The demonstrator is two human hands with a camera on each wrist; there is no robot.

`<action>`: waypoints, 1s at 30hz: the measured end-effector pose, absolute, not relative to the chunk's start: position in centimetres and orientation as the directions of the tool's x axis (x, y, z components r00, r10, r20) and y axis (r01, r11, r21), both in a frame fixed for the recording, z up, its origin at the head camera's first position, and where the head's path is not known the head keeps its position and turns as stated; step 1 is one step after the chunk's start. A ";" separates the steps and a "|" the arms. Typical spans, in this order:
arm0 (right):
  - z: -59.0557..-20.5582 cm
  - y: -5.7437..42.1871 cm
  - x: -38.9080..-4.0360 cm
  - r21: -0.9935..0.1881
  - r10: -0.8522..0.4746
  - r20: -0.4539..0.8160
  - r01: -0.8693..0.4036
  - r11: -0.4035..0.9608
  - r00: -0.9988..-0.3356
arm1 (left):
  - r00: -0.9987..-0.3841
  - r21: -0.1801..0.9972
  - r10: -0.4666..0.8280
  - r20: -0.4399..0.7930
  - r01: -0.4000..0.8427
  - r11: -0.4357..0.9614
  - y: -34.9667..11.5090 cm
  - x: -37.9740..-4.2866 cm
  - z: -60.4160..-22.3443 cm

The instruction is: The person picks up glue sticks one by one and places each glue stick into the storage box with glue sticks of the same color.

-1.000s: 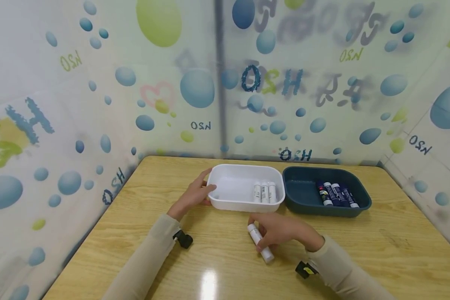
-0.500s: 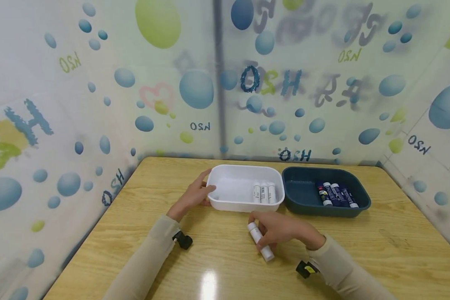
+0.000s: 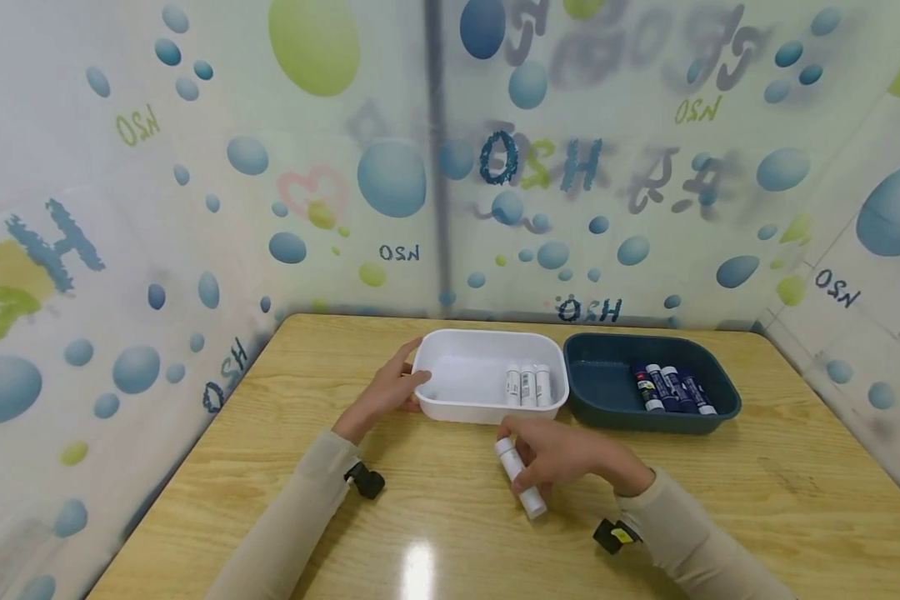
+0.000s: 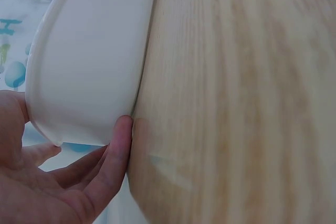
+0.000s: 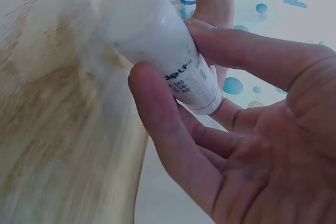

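My left hand point(image 3: 382, 392) grips the left end of a white plastic bin point(image 3: 450, 411), thumb at the rim and fingers against the outer wall. In the left wrist view, one fingertip point(image 4: 124, 124) touches the bin low down, beside the tabletop. A white glue stick point(image 5: 157, 45) with dark print is pinched between the thumb and fingers of my right hand point(image 3: 558, 454). It slants just in front of the bin, over the table. Inside the bin, several white glue sticks point(image 3: 528, 386) lie side by side at the right end.
A dark teal bin point(image 3: 603, 387) stands right beside the white one, with several dark blue glue sticks point(image 3: 672, 389) lying in its right half. Both are on a wooden table point(image 3: 307, 517) that reaches a patterned wall point(image 3: 390, 283) at the back.
My right hand and the glue stick have shifted slightly away from me, toward the white bin. The left hand and both bins stay put.
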State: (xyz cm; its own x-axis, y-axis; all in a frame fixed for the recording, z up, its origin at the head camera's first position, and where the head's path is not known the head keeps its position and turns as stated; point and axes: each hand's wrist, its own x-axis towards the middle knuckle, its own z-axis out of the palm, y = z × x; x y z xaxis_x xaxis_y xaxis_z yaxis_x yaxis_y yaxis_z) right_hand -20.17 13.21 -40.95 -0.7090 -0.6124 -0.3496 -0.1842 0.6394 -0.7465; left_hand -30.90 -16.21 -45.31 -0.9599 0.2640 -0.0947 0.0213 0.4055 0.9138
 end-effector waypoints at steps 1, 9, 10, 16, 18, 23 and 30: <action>-40.9 13.3 -20.2 -0.749 -0.616 -0.344 -0.188 0.635 -0.709 | -0.960 0.914 0.265 -0.094 0.023 0.405 -16.2 -30.9 -45.3; -40.0 13.6 -20.2 -0.792 -0.621 -0.319 -0.159 0.590 -0.716 | -0.961 0.913 0.257 -0.098 0.015 0.408 -16.3 -30.9 -45.4; -39.9 13.6 -20.2 -0.795 -0.620 -0.316 -0.157 0.586 -0.718 | -0.962 0.913 0.255 -0.099 0.015 0.407 -16.3 -30.8 -45.4; -39.7 13.8 -20.3 -0.800 -0.620 -0.296 -0.167 0.577 -0.726 | -0.962 0.916 0.255 -0.095 0.016 0.400 -16.3 -30.7 -45.3; -39.5 13.9 -20.3 -0.797 -0.613 -0.294 -0.166 0.581 -0.733 | -0.962 0.916 0.256 -0.096 0.015 0.401 -16.2 -30.8 -45.3; -38.6 14.1 -20.4 -0.798 -0.609 -0.290 -0.164 0.580 -0.738 | -0.962 0.916 0.257 -0.093 0.019 0.402 -16.2 -30.7 -45.3; -36.4 14.7 -20.8 -0.813 -0.593 -0.242 -0.174 0.556 -0.768 | -0.959 0.917 0.269 -0.090 0.026 0.398 -16.3 -30.8 -45.2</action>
State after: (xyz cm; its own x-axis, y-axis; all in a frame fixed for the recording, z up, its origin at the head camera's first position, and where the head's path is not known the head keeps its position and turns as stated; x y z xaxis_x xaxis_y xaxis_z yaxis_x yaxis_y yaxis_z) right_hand -20.84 14.67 -36.38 -0.7679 -0.5933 -0.2416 -0.1738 0.5560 -0.8128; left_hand -30.78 -16.27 -45.18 -0.9591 0.2686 -0.0895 0.0258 0.3979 0.9171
